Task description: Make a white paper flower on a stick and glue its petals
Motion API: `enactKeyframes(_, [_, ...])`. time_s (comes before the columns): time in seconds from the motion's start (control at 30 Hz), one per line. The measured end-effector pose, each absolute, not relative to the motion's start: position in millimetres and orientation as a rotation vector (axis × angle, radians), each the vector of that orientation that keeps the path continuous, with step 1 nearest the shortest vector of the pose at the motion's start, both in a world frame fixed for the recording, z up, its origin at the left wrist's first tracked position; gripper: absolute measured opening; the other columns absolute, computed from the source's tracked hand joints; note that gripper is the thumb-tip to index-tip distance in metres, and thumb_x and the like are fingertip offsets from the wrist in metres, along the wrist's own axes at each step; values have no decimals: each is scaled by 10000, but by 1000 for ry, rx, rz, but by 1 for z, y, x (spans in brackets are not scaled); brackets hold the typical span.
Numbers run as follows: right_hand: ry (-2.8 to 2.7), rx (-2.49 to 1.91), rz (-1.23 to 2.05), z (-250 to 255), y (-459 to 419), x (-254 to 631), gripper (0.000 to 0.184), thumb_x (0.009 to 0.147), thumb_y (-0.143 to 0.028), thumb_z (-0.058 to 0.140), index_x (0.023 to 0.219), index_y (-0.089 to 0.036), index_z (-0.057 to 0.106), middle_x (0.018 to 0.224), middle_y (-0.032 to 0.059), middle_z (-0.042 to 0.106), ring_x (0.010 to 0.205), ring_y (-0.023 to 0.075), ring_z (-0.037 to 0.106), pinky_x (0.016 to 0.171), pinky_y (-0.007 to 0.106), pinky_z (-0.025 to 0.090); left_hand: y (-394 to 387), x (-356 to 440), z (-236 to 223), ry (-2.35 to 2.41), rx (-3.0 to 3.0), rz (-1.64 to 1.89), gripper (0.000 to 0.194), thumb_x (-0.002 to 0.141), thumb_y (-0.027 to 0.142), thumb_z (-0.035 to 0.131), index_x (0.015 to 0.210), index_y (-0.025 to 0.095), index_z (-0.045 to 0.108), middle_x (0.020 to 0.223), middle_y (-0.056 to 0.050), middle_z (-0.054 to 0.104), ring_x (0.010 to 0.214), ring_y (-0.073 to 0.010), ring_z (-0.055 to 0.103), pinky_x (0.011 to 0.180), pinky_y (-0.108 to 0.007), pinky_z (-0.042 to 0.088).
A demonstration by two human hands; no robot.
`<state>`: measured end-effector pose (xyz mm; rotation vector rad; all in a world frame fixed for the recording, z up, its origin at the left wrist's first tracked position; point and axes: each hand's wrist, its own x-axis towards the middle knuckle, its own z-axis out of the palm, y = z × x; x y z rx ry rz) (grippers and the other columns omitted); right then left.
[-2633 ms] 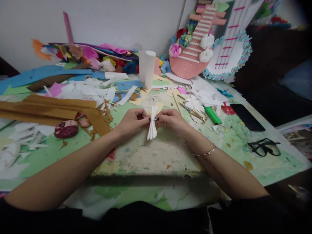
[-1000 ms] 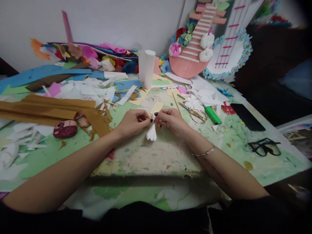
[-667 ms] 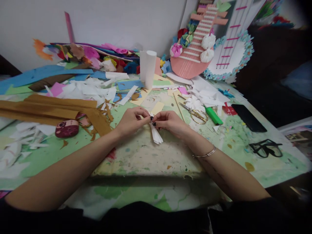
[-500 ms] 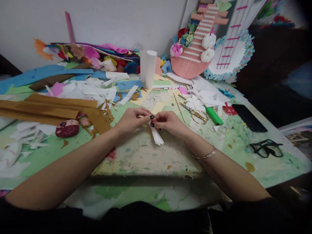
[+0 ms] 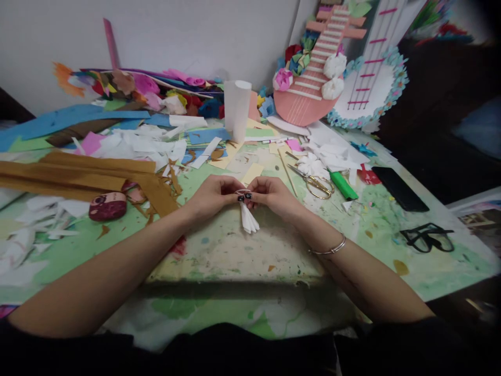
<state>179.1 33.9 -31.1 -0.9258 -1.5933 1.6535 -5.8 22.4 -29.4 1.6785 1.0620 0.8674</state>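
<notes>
A small bundle of pleated white paper (image 5: 249, 220) is pinched at its upper end between the fingertips of the left hand (image 5: 213, 194) and the right hand (image 5: 272, 194). Both hands are pressed together over the gathered end, dark-painted nails meeting at the middle. The bundle's free end fans downward, just above the paint-stained green tabletop (image 5: 242, 250), near its front centre. Whether a thread or wire is wrapped at the pinch cannot be told.

Risks, as judged: thin paper is liable to tear at the tight gather if twisted hard; the pleats could spring open if either pinch is loosened; the fanned end could be creased if pushed onto the table.

Materials noted:
- Bundle: thin, crisp, narrow accordion folds, matte white.
- Tabletop: mottled green and cream, rough with dried paint flecks.
- Long brown crepe-like paper strips (image 5: 78, 175) to the left, soft and ragged at the edges.
- White paper offcuts (image 5: 136, 143) scattered behind, flat and angular.
- Gold-handled metal scissors (image 5: 313, 181) to the right, beside a green plastic cylinder-shaped tool (image 5: 342, 185).
- Upright white paper tube (image 5: 237, 109) at the back.
- Pink card guitar model (image 5: 311, 83) with paper flowers, leaned on the wall.
- Black-framed spectacles (image 5: 425, 237) and a flat black phone (image 5: 399, 188) well to the right.
- Thin silver bangle (image 5: 329, 248) on the right wrist.
</notes>
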Motion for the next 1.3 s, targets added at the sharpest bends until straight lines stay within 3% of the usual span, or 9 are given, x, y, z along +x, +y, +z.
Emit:
enactKeyframes(0.2, [-1530, -977, 1684, -31, 35, 180, 272, 647, -303, 785, 711, -162, 561, 625, 9, 636, 586, 96, 579, 594, 245, 453, 22, -6, -27, 1155, 1763, 866, 259, 749, 362, 675, 799, 110, 714, 782, -77, 712, 714, -159, 613, 675, -272, 456])
enactKeyframes(0.4, [-1421, -1057, 1709, -27, 34, 180, 185, 667, -208, 739, 694, -162, 562, 623, 26, 648, 577, 106, 585, 575, 253, 448, 22, -6, -26, 1124, 1699, 938, 233, 690, 338, 721, 723, 112, 674, 691, -41, 664, 615, -114, 561, 581, -229, 421])
enactKeyframes(0.8, [-1499, -1088, 1644, -28, 35, 183, 165, 563, -170, 778, 638, -130, 637, 630, 27, 671, 582, 98, 602, 618, 248, 489, 25, -8, -29, 911, 1763, 879, 97, 593, 210, 774, 636, 154, 708, 799, -58, 641, 758, -155, 604, 681, -285, 485])
enactKeyframes(0.97, [-1548, -1073, 1639, -28, 36, 184, 139, 558, -151, 737, 665, -130, 650, 637, 12, 667, 594, 97, 602, 624, 240, 485, 25, -7, -32, 930, 1621, 813, 178, 594, 189, 773, 677, 135, 625, 783, -35, 638, 664, -114, 577, 639, -264, 471])
enactKeyframes(1.13, [-1696, -1071, 1385, -30, 37, 183, 106, 579, -126, 658, 677, -139, 621, 645, -4, 632, 589, 86, 558, 580, 224, 448, 24, -5, -33, 948, 1590, 825, 267, 605, 180, 772, 776, 136, 573, 737, -8, 610, 653, -102, 570, 625, -244, 452])
enactKeyframes(1.3, [-1886, -1064, 1029, -33, 35, 182, 75, 619, -114, 584, 674, -155, 614, 689, 7, 631, 629, 104, 559, 634, 259, 471, 24, -2, -32, 959, 1615, 858, 191, 644, 178, 701, 790, 135, 586, 761, -15, 627, 717, -126, 594, 690, -273, 469])
